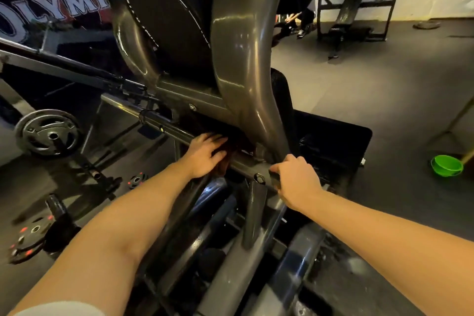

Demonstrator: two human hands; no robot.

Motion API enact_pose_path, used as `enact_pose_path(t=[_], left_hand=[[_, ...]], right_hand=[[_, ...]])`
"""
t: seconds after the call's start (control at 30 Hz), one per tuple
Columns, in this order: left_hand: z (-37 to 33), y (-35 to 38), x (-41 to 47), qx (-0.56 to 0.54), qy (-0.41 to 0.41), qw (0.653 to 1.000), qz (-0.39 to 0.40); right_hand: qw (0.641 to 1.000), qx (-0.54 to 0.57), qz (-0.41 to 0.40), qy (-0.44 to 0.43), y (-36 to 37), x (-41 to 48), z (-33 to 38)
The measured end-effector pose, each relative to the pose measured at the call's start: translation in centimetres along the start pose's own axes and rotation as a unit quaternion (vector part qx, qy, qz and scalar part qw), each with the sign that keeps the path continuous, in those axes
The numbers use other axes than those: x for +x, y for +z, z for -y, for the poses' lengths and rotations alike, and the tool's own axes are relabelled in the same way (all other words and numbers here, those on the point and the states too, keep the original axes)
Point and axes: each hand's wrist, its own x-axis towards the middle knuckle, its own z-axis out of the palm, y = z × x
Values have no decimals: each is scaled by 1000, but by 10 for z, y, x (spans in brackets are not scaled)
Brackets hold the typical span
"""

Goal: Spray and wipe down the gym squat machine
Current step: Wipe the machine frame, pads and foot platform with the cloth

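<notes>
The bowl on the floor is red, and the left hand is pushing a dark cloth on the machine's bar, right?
Not quite: the bowl on the floor is green, not red, as the head view shows. The left hand does press a dark cloth on the bar.

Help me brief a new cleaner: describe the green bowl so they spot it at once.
From the squat machine's big curved grey tube, look right past the black platform, across the dark floor. The bowl sits there near the picture's right edge. It alone is bright green among greys and blacks.
</notes>
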Motion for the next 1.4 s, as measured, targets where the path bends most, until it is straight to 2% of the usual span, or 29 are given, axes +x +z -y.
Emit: enact_pose_path(t=[0.07,0.2,0.27,0.4,0.47,0.57,0.67,0.77,0.83,0.93,1.03,1.17,1.27,1.4], left_hand=[[1,-2,-6,19,61,998,28],[-15,9,-15,23,170,985,-23],[-28,23,-18,28,193,980,-34],[-11,28,-15,9,136,988,-72],[19,21,-3,29,68,991,-108],[40,20,12,95,-1,991,-90],[20,28,9,42,3,994,-102],[-2,33,-13,-16,105,992,-70],[-8,35,-25,0,185,981,-61],[1,36,-23,48,221,971,-76],[30,27,-8,80,195,975,-65],[81,12,0,74,4,995,-62],[84,15,5,24,17,998,-62],[42,22,-10,25,98,991,-89]], right_hand=[[1000,2,-7,6,3,2,0],[999,29,-12,21,5,8,-2],[999,43,-13,22,6,9,-3],[998,51,-13,18,9,9,-7],[998,59,-13,16,8,8,-6],[999,48,-13,11,9,8,-4],[999,47,-15,7,6,8,-5],[999,37,-22,0,6,7,-6],[999,30,-21,-8,6,7,-7],[1000,20,-17,-16,7,6,-6],[1000,20,-17,-17,7,8,-8],[1000,21,-8,-22,7,6,-7],[999,23,-18,-22,6,9,-8],[999,22,-18,-15,7,11,-10]])
